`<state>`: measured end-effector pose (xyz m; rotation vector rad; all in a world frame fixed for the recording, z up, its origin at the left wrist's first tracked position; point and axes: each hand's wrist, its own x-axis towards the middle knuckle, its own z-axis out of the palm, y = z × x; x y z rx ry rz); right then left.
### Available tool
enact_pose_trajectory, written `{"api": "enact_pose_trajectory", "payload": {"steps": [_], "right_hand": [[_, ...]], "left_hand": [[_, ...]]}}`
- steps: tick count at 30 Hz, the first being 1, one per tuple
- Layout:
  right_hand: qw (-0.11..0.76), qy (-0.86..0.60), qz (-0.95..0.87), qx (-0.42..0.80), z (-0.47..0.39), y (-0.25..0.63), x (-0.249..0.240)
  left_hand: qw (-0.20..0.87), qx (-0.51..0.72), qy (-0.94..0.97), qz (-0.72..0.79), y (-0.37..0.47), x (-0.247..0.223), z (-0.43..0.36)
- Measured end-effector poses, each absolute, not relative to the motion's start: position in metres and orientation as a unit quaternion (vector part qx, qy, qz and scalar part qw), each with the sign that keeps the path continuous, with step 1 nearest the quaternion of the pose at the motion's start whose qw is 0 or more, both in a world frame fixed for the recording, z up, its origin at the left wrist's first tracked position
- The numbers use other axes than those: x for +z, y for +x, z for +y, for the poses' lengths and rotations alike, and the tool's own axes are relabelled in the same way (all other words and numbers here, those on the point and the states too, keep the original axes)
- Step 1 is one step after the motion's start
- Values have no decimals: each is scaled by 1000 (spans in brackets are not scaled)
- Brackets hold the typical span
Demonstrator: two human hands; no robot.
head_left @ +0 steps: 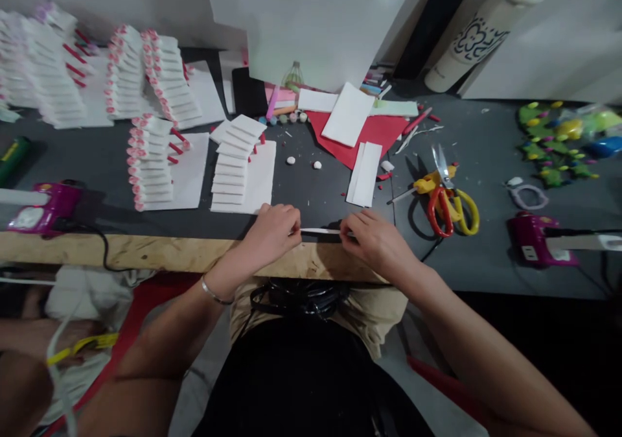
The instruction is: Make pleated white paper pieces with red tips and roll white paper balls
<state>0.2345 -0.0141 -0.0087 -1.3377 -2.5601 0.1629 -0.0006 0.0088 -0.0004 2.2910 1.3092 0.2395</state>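
A thin white strip [319,231] stretches between my two hands just above the table's front edge. Its left end is pinched in my left hand [278,231], and its right end is between the closed fingers of my right hand [372,237]. Two small white lumps, one on the left [290,161] and one on the right [317,165], lie on the dark table beyond the strip. White rectangular pieces [364,174] rest past my right hand. Beyond my left hand, overlapping white cards [230,179] lie on a white sheet [262,181].
Scissors with red and yellow handles [441,211] lie right of my right hand. Purple power sockets [534,239] sit at the right. Rows of white pieces with pink ends [150,165] fill the left. A bottle [479,38] leans at the back. Another person's arm [29,330] shows lower left.
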Motion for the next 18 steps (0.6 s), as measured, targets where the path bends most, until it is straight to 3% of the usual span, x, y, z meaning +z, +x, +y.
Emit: {"api": "enact_pose_trajectory", "payload": {"steps": [7,13,18], "right_hand": [[189,-452,-869,70,-24,245,2],[176,-427,-887,3,-23,243,15],[229,-458,-859,11,-11,246,24]], "left_hand": [[368,190,758,504,-1,7,1],[397,176,742,511,-2,0,-2],[414,243,698,532,0,-1,-2]]}}
